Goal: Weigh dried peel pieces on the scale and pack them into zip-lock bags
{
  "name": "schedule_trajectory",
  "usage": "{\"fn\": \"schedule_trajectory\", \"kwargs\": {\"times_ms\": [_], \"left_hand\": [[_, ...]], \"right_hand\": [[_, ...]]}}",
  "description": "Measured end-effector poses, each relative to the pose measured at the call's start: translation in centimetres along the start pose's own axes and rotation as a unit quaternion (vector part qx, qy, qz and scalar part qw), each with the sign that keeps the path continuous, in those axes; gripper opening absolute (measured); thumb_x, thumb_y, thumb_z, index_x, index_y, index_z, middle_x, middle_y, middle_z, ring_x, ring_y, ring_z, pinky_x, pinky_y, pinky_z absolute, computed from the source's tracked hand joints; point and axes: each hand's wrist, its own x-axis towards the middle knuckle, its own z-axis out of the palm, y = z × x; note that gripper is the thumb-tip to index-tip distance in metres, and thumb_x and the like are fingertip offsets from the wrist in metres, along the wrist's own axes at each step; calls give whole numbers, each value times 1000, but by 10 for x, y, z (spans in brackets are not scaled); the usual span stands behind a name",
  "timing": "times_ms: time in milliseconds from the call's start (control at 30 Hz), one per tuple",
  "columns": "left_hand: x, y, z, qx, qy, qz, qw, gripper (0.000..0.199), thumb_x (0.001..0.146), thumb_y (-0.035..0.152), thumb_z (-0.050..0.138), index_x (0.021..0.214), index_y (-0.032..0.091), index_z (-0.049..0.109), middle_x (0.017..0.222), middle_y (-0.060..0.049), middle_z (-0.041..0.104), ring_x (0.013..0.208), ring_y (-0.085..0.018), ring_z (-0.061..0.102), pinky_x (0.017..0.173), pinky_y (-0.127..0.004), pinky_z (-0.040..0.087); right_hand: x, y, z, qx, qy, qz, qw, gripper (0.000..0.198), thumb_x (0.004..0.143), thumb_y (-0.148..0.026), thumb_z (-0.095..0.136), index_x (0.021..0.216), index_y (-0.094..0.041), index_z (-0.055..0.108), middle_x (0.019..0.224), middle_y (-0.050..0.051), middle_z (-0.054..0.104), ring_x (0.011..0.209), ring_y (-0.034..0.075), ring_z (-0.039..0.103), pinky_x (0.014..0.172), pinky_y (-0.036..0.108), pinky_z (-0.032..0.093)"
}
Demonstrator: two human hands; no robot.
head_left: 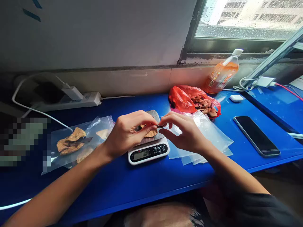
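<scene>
My left hand [132, 130] and my right hand [186, 130] meet above a small digital scale [150, 154]. Thumb and fingers of both are pinched on a small dark dried piece [161, 126], mostly hidden by the fingertips. Beneath them, a brown dried slice [151, 133] lies on the scale's metal plate, partly covered by my left hand. The scale's display reads about 10.0. Left of the scale are clear zip bags [91, 127] with several dried slices [68, 145]. Flat clear plastic bags [214, 138] lie in a pile under and beside my right hand.
Behind the pile sits an open red plastic bag [182, 96] of dried pieces [205, 106]. An orange drink bottle [222, 74] leans by the wall. A phone [257, 135] and white earbud case [236, 98] lie right. A power strip [91, 99] with a white cable is at left.
</scene>
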Motion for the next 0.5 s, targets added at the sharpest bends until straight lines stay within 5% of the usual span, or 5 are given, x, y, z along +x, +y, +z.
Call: {"fn": "schedule_trajectory", "kwargs": {"times_ms": [267,400,500], "left_hand": [[-14,-5,7,159,75,75,982,16,97,19,54,103,22,69,87,0,78,71,-14,70,71,-26,55],[-24,-5,-6,212,119,51,969,22,95,18,56,114,20,66,92,-1,77,78,-14,71,75,-25,55],[-41,-18,-25,237,180,-29,954,19,91,17,57,106,20,69,91,-1,76,79,-15,70,75,-28,54]], "right_hand": [[-2,-9,13,-55,38,-13,998,10,92,-11,56,95,-19,61,82,5,67,70,14,60,62,26,49],[-7,9,-24,-99,101,24,990,16,87,-10,59,94,-23,64,84,3,68,73,15,62,64,29,51],[-22,50,-65,-216,191,117,950,12,86,-15,59,93,-22,66,87,5,67,72,18,62,68,34,52]]}}
